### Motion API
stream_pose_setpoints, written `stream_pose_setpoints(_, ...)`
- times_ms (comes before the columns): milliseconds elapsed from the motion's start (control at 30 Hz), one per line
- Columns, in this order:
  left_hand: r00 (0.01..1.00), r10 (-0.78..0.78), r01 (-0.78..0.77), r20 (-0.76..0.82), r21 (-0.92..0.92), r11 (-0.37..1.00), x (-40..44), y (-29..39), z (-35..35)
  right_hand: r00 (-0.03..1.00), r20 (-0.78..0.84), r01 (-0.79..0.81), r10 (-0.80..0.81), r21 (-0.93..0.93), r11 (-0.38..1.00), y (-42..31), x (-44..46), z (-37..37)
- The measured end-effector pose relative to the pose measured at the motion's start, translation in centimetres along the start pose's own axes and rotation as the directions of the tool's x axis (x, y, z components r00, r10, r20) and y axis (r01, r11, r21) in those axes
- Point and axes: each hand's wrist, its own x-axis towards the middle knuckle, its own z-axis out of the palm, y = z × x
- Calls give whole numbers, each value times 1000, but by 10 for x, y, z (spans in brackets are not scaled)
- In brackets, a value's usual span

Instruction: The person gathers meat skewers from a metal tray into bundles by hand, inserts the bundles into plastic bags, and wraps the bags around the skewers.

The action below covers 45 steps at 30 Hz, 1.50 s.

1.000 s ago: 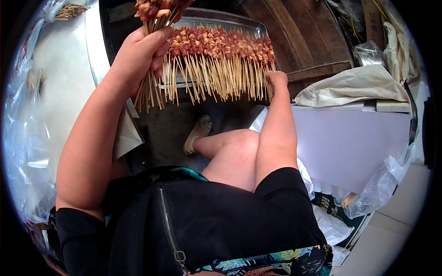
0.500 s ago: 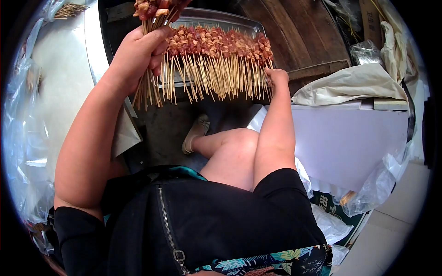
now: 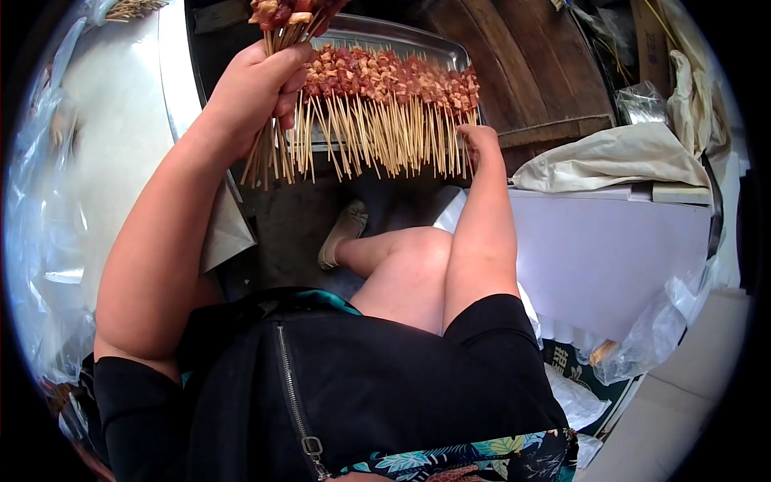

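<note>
My left hand [image 3: 261,92] is wrapped round a bundle of meat skewers [image 3: 281,34], meat upward and bare sticks hanging below the fist. Beside it, a metal tray [image 3: 401,34] bears several rows of skewers with red and pale meat [image 3: 385,76], their bare sticks [image 3: 377,136] sticking out over the near edge toward me. At the right end of that row my right hand [image 3: 480,140] has its fingers closed at the sticks of the last skewers, just below the meat; the fingertips are partly hidden.
Brown wooden boards [image 3: 530,64] lie behind and right of the tray. A beige cloth [image 3: 602,159] rests by a pale lilac box top [image 3: 606,257]. Left is a metal surface [image 3: 112,120] with plastic bags [image 3: 40,217] and loose sticks [image 3: 135,9]. Clear plastic [image 3: 650,345] hangs at right.
The view has shifted slightly. My left hand still holds its bundle and appears slightly farther right. My right hand stays at the right end of the row, its fingers slightly shifted on the sticks.
</note>
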Motion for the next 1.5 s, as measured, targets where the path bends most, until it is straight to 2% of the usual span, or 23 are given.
stream_pose_setpoints(133, 1000, 5, -5, -1, 0, 1000, 0, 0, 0, 998, -2, 56, -56, 104, 993, 16, 22, 3)
stream_pose_setpoints(300, 1000, 7, -7, 11, -4, 1000, 0, 0, -1, 989, 145, -55, 40, 107, 993, 4, -4, -3)
stream_pose_setpoints(367, 1000, 11, -11, 17, 0, 1000, 0, 0, -1, 992, 118, -47, 33, 115, 992, 5, -4, -1)
stream_pose_setpoints(433, 1000, 10, -10, -4, -5, 1000, 0, 0, 0, 972, 214, -126, 94, 145, 981, -3, -10, -1)
stream_pose_setpoints(533, 1000, 26, -26, 17, 13, 1000, 3, -3, -3, 970, 229, -106, 81, 100, 989, -10, -18, 5)
stream_pose_setpoints(667, 1000, 16, -16, 2, 13, 1000, 2, -2, -2, 985, 154, -92, 84, 43, 995, -4, -11, 16)
stream_pose_setpoints(800, 1000, 7, -7, -2, 24, 1000, 2, -1, -2, 987, 112, -129, 119, 83, 988, -2, -7, 20)
stream_pose_setpoints(867, 1000, 12, -12, -10, 25, 1000, 2, -2, -2, 976, 184, -141, 118, 117, 983, -1, -1, 15)
stream_pose_setpoints(967, 1000, 3, -3, -5, 15, 1000, 4, -2, -4, 971, 202, -166, 128, 184, 969, 14, 29, 12)
stream_pose_setpoints(1033, 1000, -4, 4, 1, 11, 1000, 4, -2, -4, 964, 239, -161, 118, 168, 973, -4, 3, 8)
stream_pose_setpoints(1100, 1000, -2, 2, -5, 7, 1000, 3, 0, -2, 980, 195, -68, 42, 126, 990, -8, -6, 9)
stream_pose_setpoints(1233, 1000, 14, -14, -10, 10, 1000, 3, -1, -2, 969, 248, -63, 17, 180, 982, -4, -3, 11)
stream_pose_setpoints(1300, 1000, 12, -12, -5, 7, 1000, 3, -2, -2, 985, 171, -43, 25, 102, 994, -3, -5, 21)
stream_pose_setpoints(1433, 1000, 15, -15, 1, 1, 1000, 5, -4, -4, 989, 145, -13, 9, 27, 1000, -6, -8, 30)
stream_pose_setpoints(1500, 1000, 12, -12, -3, -6, 1000, 5, -5, -4, 992, 128, -5, -1, 49, 999, -4, -3, 32)
